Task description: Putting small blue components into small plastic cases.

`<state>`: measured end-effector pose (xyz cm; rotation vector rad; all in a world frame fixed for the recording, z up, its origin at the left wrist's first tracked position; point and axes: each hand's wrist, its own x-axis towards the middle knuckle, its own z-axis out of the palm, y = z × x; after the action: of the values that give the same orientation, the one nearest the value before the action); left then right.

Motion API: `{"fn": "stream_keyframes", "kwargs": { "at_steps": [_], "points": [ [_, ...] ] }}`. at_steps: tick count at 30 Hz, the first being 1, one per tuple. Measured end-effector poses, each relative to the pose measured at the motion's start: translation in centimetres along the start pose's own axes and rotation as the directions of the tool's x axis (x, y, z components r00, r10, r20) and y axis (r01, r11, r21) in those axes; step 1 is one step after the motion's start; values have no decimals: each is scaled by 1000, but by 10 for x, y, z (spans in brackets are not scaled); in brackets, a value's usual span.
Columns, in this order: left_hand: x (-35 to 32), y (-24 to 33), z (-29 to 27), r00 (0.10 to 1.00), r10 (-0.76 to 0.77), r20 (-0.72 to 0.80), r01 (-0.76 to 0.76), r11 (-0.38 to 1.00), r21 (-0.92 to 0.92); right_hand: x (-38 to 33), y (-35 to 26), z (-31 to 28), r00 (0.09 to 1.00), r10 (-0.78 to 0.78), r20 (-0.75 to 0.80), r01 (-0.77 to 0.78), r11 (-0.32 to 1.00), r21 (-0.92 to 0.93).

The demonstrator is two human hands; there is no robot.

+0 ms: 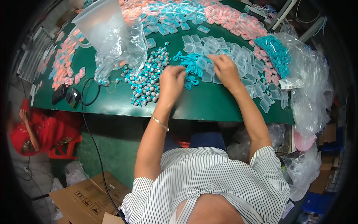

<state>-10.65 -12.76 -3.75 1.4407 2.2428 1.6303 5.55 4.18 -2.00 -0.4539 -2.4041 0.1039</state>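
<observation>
My left hand [172,81] is closed, its fingers curled together between a heap of small grey-and-teal plugs [147,84] and a bundle of teal cords [193,65]. Whatever is in those fingers is hidden. Just right of the cords, my right hand [226,71] has its fingers bent and thumb and forefinger drawn together at the edge of the clear plastic cases [238,56]. What it pinches, if anything, is too small to make out. The loose clear cases spread around and beyond this hand.
Filled teal cases [175,18] and pink cases [227,18] cover the far side of the green table [115,99]. A translucent pitcher [99,26] with a plastic bag stands left. More teal cord [274,52] lies right, beside hanging plastic bags [309,86]. A cardboard box [89,198] sits below.
</observation>
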Motion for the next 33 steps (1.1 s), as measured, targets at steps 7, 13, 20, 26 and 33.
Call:
{"fn": "stream_keyframes", "kwargs": {
  "at_steps": [7, 13, 20, 26, 33],
  "points": [
    [-48, 8, 12, 981, -113, 157, 140, 976, -170, -5, 9, 8, 994, -69, 87, 77, 992, -99],
    [-58, 15, 9, 985, 106, 138, -109, 994, 9, 16, 19, 14, 972, 84, 219, -35, 975, -218],
    [-68, 14, -1, 979, 162, 127, -161, 987, -16, 18, 31, 15, 951, 111, 290, -30, 963, -268],
    [-67, 13, 1, 989, 73, 131, -77, 997, 24, 10, 23, -21, 990, 106, -87, -117, 985, -125],
    [-68, 24, 7, 974, 143, 174, -163, 981, 103, -82, -59, -34, 917, 389, -86, -390, 921, 0]
  ]
}}
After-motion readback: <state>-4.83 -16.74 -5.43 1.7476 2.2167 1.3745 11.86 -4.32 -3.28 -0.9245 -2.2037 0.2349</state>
